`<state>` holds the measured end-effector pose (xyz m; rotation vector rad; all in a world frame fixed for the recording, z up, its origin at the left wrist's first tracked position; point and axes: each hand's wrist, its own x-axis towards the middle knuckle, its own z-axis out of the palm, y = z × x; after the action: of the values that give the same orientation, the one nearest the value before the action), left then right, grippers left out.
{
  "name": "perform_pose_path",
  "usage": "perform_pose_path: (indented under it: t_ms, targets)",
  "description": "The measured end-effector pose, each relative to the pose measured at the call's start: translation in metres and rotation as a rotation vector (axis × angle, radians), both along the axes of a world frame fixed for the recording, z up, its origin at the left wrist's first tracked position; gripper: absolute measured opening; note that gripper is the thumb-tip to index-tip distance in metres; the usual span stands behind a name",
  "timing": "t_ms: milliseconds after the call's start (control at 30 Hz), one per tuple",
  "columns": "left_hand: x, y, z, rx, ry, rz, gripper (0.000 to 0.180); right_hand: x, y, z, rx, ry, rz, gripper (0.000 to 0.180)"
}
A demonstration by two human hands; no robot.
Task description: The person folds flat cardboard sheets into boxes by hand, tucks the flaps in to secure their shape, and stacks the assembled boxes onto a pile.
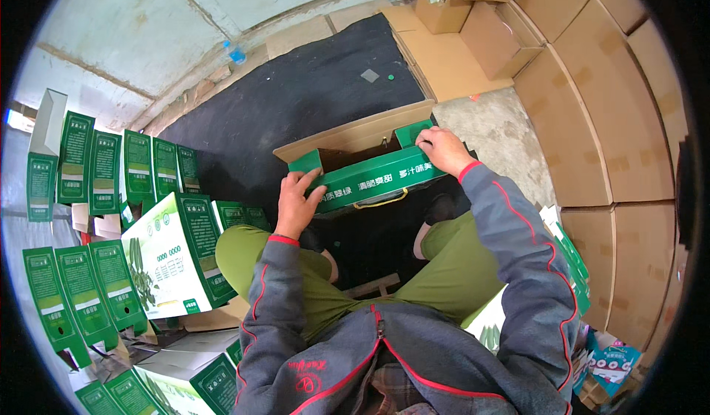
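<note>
A green cardboard carton [347, 186] with white lettering stands between my lower legs, its top open. Its brown inner lid flap [347, 131] rises along the far side, and green end flaps fold inward at both ends. A yellow carry handle [381, 200] hangs on the near side. My left hand [294, 204] grips the left end, fingers over the edge by the end flap. At the right end, my right hand [445, 151] has its fingers closed on the other flap's corner. The carton's inside is mostly in shadow.
Several green cartons [103, 167] stand in rows on the left, beside a larger white-and-green carton [166, 260]. Tall stacks of brown boxes [569, 119] line the right. A black mat [296, 97] covers the floor ahead, with a blue bottle [236, 54] by the wall.
</note>
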<state>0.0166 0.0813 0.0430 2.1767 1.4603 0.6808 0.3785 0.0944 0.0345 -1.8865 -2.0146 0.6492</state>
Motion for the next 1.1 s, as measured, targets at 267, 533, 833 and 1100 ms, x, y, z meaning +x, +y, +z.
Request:
perform_pose_path:
  t_ms: [267, 533, 833, 1100]
  targets:
    - [0.012, -0.001, 0.001, -0.046, 0.239, -0.040, 0.061, 0.002, -0.015, 0.015, -0.026, -0.111, 0.171, 0.061]
    - [0.011, -0.009, 0.001, 0.061, 0.410, -0.064, 0.094, -0.045, -0.018, 0.035, 0.010, -0.436, 0.255, 0.093]
    - [0.007, -0.018, -0.012, 0.066, 0.314, -0.103, 0.087, -0.056, -0.038, 0.041, 0.018, -0.453, 0.267, 0.093]
    - [0.005, -0.022, -0.014, 0.033, 0.250, -0.078, 0.090, -0.051, -0.033, 0.035, 0.038, -0.438, 0.345, 0.091]
